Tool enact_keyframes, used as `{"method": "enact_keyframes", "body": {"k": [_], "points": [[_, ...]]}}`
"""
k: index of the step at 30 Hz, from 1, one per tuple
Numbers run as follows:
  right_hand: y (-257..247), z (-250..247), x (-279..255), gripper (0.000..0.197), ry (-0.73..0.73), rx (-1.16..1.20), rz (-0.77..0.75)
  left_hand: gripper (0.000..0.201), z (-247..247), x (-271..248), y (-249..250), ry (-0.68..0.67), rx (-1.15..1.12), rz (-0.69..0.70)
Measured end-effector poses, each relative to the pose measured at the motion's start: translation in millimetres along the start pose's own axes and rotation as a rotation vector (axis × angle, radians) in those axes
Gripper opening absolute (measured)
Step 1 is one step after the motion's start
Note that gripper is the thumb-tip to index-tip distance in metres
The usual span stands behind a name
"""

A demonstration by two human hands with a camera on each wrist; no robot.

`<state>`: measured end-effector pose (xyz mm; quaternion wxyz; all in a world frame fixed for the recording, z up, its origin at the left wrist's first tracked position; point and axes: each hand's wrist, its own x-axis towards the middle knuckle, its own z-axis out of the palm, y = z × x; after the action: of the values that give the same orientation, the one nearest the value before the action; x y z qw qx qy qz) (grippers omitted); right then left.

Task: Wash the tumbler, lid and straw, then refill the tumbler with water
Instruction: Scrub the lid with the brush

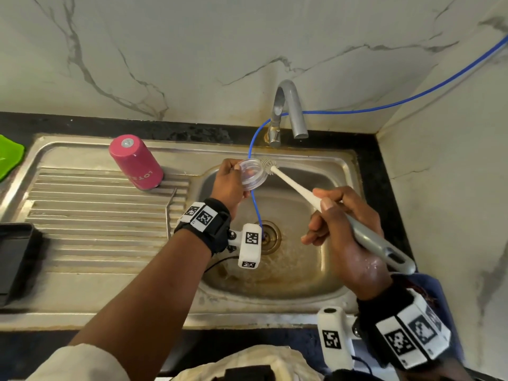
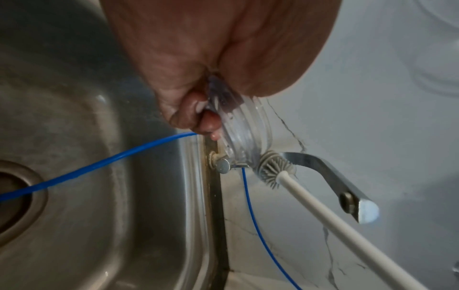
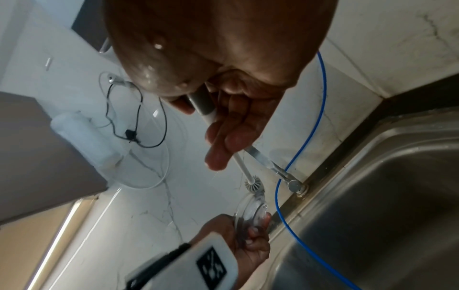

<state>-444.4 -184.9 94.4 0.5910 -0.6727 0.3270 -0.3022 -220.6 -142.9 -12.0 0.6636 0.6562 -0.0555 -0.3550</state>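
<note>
My left hand (image 1: 231, 180) pinches a clear round lid (image 1: 253, 175) by its edge above the sink basin (image 1: 324, 276). The same lid (image 2: 244, 131) shows tilted in the left wrist view and lower down (image 3: 252, 212) in the right wrist view. My right hand (image 1: 341, 218) grips the grey handle of a long white bottle brush (image 1: 294, 187), whose bristle head (image 2: 272, 168) touches the lid's far rim. A pink tumbler (image 1: 136, 162) stands upside down on the ribbed drainboard at the left. A thin metal straw (image 1: 170, 213) lies on the drainboard to the tumbler's right.
A curved steel tap (image 1: 288, 111) rises behind the basin, with no water running from it. A blue tube (image 1: 255, 204) hangs from the wall down into the drain (image 1: 270, 237). A green item (image 1: 9, 155) and a black object (image 1: 15, 259) sit at the left edge.
</note>
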Motion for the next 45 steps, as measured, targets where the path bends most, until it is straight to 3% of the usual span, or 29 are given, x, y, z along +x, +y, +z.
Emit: {"method": "enact_keyframes", "body": {"k": [6, 8, 12, 19, 21, 24, 29, 35, 42, 45], "points": [[3, -10, 14, 0.023, 0.018, 0.071, 0.048, 0.012, -7, -4, 3, -0.127, 0.038, 0.125], [9, -13, 13, 0.025, 0.034, 0.097, 0.072, 0.008, -10, -4, 1, -0.113, 0.035, 0.127], [11, -8, 3, 0.025, 0.045, 0.099, 0.067, 0.022, -17, -1, -6, 0.148, -0.115, -0.069], [2, 13, -12, 0.025, -0.023, 0.072, -0.022, 0.044, -18, -4, 1, 0.050, -0.449, -0.355], [1, 15, -15, 0.024, -0.032, 0.034, -0.058, 0.044, -14, -4, 6, 0.068, -0.475, -0.312], [1, 17, -14, 0.022, -0.051, -0.016, -0.116, 0.039, -9, -3, 8, 0.068, -0.299, -0.174], [3, 19, 1, 0.022, -0.025, -0.040, -0.107, 0.037, -6, -3, 2, -0.020, -0.063, -0.065], [5, 15, -7, 0.023, -0.067, 0.010, -0.065, 0.037, -20, 8, 7, 0.066, -0.114, -0.099], [9, 8, -2, 0.019, -0.004, 0.016, -0.047, 0.026, -18, -4, 2, -0.124, 0.069, -0.003], [9, 7, 1, 0.020, -0.024, 0.014, -0.044, 0.030, -15, -2, 2, -0.125, 0.112, 0.012]]}}
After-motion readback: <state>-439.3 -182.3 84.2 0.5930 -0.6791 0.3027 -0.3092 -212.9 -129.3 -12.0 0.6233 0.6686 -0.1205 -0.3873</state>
